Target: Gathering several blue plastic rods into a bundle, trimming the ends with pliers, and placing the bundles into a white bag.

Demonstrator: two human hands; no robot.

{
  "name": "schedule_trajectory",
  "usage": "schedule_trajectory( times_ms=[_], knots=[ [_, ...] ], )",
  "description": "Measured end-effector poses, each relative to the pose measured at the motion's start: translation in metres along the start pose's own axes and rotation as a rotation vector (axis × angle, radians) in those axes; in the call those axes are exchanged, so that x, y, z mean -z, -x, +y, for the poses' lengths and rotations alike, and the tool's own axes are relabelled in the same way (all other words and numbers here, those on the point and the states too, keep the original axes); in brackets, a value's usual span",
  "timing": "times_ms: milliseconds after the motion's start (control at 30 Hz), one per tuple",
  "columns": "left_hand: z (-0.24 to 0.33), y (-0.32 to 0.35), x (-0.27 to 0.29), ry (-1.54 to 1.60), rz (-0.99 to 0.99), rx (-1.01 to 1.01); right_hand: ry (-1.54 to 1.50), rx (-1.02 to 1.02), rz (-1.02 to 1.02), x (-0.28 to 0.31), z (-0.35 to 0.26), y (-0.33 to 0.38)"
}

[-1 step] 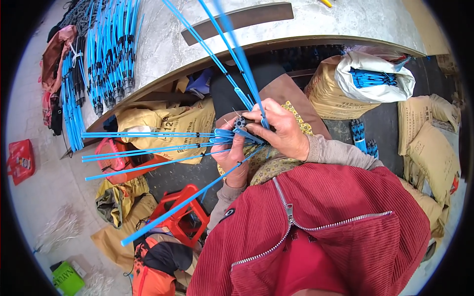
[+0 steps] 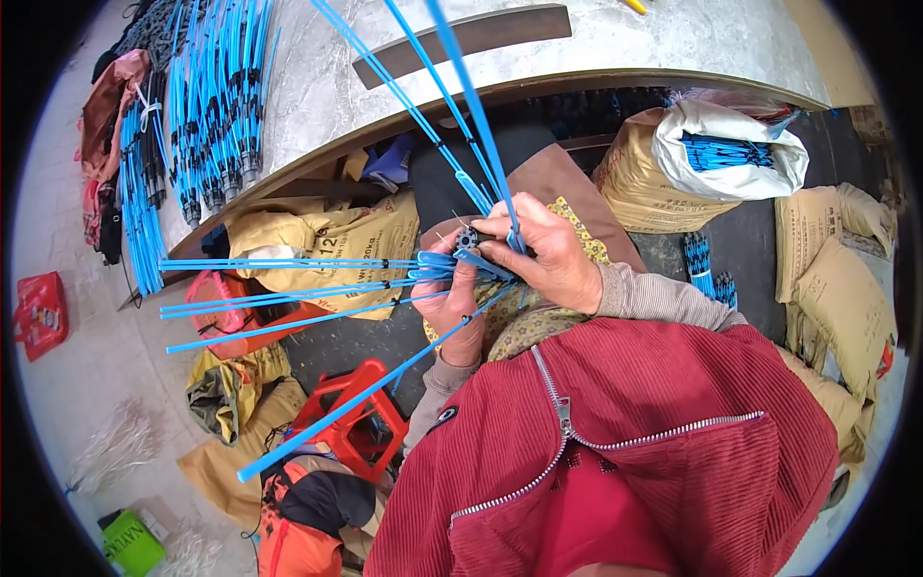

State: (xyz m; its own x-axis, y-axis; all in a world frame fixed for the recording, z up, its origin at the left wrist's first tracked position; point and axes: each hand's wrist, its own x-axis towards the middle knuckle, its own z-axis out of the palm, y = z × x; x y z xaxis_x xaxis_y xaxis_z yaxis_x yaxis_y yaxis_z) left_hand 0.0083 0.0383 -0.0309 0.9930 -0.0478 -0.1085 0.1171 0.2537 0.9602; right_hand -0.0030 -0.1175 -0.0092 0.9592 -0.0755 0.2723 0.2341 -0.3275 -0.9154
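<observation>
In front of my chest both hands are closed around a partly assembled umbrella frame. My left hand [image 2: 452,313] pinches the inner ends of several blue umbrella ribs [image 2: 288,262], which fan out to the left. A round black notched hub [image 2: 467,238] shows between the hands, with thin wire ends beside it. My right hand [image 2: 550,255] grips a blue rib [image 2: 478,111] close to the hub, thumb and index finger together. Other ribs rise past it over the table edge. The fingers hide just how the ribs meet the hub.
A grey marble-patterned table [image 2: 673,43] curves across the far side, with bundled blue ribs [image 2: 216,106] at its left. At the right stands a sack [image 2: 663,188] of blue parts, near more tan sacks [image 2: 846,288]. A red stool [image 2: 361,413] is at lower left.
The long rib rising from my right hand has swung slightly right and looks less blurred. Both hands keep their grip in about the same place.
</observation>
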Motion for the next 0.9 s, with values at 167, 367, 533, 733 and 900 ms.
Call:
schedule_trajectory(
  times_ms=[167,367,533,733,900],
  knots=[
    [-0.002,-0.001,-0.004,-0.04,0.018,-0.049,-0.011,-0.027,-0.021,-0.004,-0.002,0.005],
    [-0.007,0.0,-0.006,-0.037,0.035,-0.02,-0.014,-0.076,-0.051,-0.004,-0.003,0.009],
    [0.002,-0.003,-0.005,-0.07,-0.108,-0.074,-0.063,-0.082,-0.067,0.008,-0.005,0.005],
    [0.001,-0.002,-0.008,0.002,-0.141,0.029,-0.303,-0.32,-0.205,0.025,-0.012,-0.003],
    [0.003,-0.002,-0.011,0.11,-0.137,0.06,-0.273,-0.206,-0.251,0.029,-0.002,-0.004]
  ],
)
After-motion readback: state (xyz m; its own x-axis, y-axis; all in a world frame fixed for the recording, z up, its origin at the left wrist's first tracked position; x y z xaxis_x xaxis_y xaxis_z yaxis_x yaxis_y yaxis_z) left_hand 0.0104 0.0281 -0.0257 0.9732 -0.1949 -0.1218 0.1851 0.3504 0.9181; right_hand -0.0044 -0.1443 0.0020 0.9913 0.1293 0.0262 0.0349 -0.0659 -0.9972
